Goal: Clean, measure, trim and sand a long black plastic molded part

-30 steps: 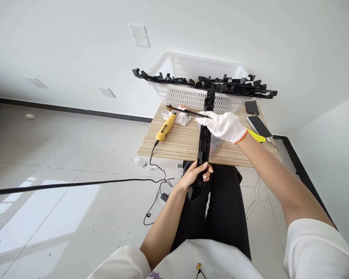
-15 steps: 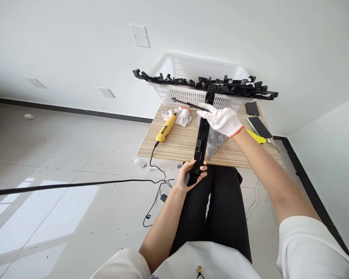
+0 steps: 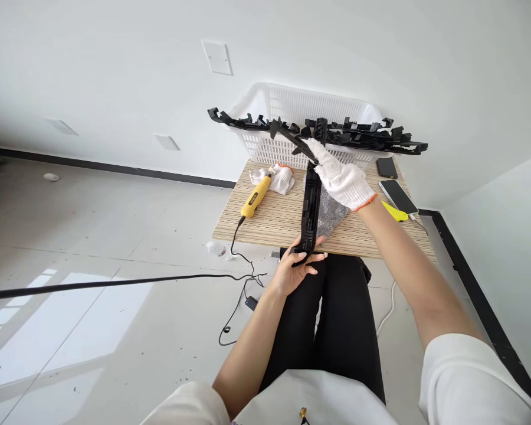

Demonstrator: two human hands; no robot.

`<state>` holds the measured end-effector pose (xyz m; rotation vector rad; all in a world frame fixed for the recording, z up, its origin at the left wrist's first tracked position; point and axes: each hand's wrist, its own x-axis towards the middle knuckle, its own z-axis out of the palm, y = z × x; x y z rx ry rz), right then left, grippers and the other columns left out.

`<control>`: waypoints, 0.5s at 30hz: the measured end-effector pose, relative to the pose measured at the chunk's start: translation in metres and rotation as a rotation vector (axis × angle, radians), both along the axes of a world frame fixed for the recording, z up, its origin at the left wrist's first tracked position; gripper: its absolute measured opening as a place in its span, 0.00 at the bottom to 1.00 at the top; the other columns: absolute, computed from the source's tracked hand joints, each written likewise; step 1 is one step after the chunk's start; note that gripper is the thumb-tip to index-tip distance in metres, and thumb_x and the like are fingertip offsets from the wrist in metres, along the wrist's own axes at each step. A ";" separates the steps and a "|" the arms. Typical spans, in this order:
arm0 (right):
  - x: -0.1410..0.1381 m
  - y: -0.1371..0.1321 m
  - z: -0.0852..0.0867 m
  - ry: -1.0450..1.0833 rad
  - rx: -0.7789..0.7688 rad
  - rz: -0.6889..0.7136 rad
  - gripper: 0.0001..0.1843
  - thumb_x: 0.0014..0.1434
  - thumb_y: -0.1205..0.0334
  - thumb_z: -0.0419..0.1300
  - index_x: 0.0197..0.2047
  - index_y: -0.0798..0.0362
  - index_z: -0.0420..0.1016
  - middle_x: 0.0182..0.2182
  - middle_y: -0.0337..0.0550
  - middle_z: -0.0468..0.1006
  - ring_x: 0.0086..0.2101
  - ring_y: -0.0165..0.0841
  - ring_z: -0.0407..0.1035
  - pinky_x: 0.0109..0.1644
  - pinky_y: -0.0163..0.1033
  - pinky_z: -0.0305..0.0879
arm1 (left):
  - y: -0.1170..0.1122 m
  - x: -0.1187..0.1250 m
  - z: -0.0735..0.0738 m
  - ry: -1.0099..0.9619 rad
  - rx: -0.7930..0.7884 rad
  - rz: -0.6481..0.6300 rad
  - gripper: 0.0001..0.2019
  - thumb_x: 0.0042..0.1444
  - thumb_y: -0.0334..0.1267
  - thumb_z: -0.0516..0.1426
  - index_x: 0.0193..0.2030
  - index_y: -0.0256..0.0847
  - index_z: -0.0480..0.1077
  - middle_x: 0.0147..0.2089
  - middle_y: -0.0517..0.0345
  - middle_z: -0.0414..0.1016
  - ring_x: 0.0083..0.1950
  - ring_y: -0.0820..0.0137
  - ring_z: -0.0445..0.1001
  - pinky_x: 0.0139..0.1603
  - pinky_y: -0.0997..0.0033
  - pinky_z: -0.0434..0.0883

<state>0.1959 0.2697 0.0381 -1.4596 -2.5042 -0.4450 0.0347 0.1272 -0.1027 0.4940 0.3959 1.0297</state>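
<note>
My bare left hand (image 3: 287,274) is wrapped around the lower end of a long black plastic trim strip (image 3: 310,206), which slants up and away over the table. My right hand (image 3: 340,178), in a white knit glove with an orange cuff, grips a second, narrower black plastic piece (image 3: 293,137) with tabs along it. This piece crosses the trim strip near its upper part and points up to the left. Behind both, several black plastic strips (image 3: 371,137) lie across a white basket (image 3: 318,99). The gloved fingers hide part of both held pieces.
A yellow corded tool (image 3: 255,198) rests on the wooden table (image 3: 269,227) beside a white glove (image 3: 284,183). Grey cloth (image 3: 331,213) lies under the strip. Two phones (image 3: 398,196) and a yellow object (image 3: 395,211) are at right. Black cables (image 3: 159,278) run across the left side.
The narrow piece in my right hand has risen and turned, so its broader, tabbed side shows. The trim strip's lower end has moved slightly up and right with my left hand.
</note>
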 end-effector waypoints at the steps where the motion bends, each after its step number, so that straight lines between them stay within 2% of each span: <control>1: 0.004 -0.006 0.001 0.077 0.002 0.023 0.33 0.70 0.58 0.39 0.77 0.47 0.43 0.71 0.45 0.58 0.47 0.39 0.77 0.42 0.41 0.76 | 0.001 0.000 0.000 -0.007 -0.009 0.017 0.34 0.54 0.33 0.61 0.68 0.44 0.60 0.63 0.42 0.73 0.46 0.65 0.82 0.28 0.81 0.75; 3: 0.017 -0.020 0.004 0.212 0.017 0.079 0.31 0.71 0.54 0.42 0.74 0.48 0.51 0.67 0.45 0.65 0.50 0.38 0.75 0.47 0.41 0.75 | 0.001 0.000 0.000 -0.020 -0.032 0.055 0.32 0.53 0.34 0.61 0.66 0.42 0.62 0.60 0.43 0.76 0.40 0.69 0.81 0.26 0.82 0.73; 4: 0.024 -0.026 0.006 0.251 0.027 0.081 0.29 0.71 0.53 0.43 0.72 0.49 0.56 0.64 0.45 0.70 0.49 0.37 0.76 0.46 0.41 0.75 | 0.002 0.000 0.000 -0.032 -0.048 0.077 0.31 0.52 0.34 0.60 0.65 0.42 0.63 0.57 0.44 0.77 0.35 0.72 0.79 0.26 0.81 0.72; 6: 0.038 -0.037 0.009 0.228 0.040 0.019 0.27 0.71 0.49 0.43 0.66 0.51 0.65 0.50 0.46 0.81 0.39 0.38 0.79 0.36 0.40 0.73 | 0.002 0.000 0.002 -0.069 -0.086 0.116 0.29 0.52 0.35 0.60 0.63 0.40 0.65 0.49 0.46 0.80 0.27 0.78 0.72 0.24 0.81 0.71; 9: 0.055 -0.047 0.011 0.052 0.031 -0.076 0.29 0.71 0.45 0.41 0.57 0.53 0.73 0.32 0.44 0.82 0.26 0.37 0.74 0.26 0.39 0.61 | 0.003 0.001 0.005 -0.097 -0.129 0.136 0.26 0.51 0.34 0.59 0.59 0.40 0.67 0.41 0.52 0.79 0.23 0.81 0.62 0.22 0.81 0.68; 11: 0.061 -0.048 0.010 -0.038 0.023 -0.056 0.31 0.72 0.45 0.39 0.54 0.55 0.75 0.32 0.46 0.82 0.27 0.38 0.74 0.26 0.40 0.58 | 0.004 0.001 0.007 -0.087 -0.132 0.128 0.23 0.50 0.34 0.59 0.56 0.41 0.68 0.38 0.55 0.76 0.22 0.81 0.59 0.22 0.82 0.66; 15: 0.060 -0.045 0.005 -0.070 -0.015 -0.007 0.32 0.72 0.44 0.38 0.55 0.55 0.75 0.39 0.50 0.83 0.34 0.41 0.76 0.30 0.42 0.59 | 0.004 0.002 0.009 -0.054 -0.112 0.110 0.20 0.50 0.35 0.58 0.52 0.40 0.69 0.37 0.55 0.74 0.22 0.81 0.55 0.23 0.81 0.66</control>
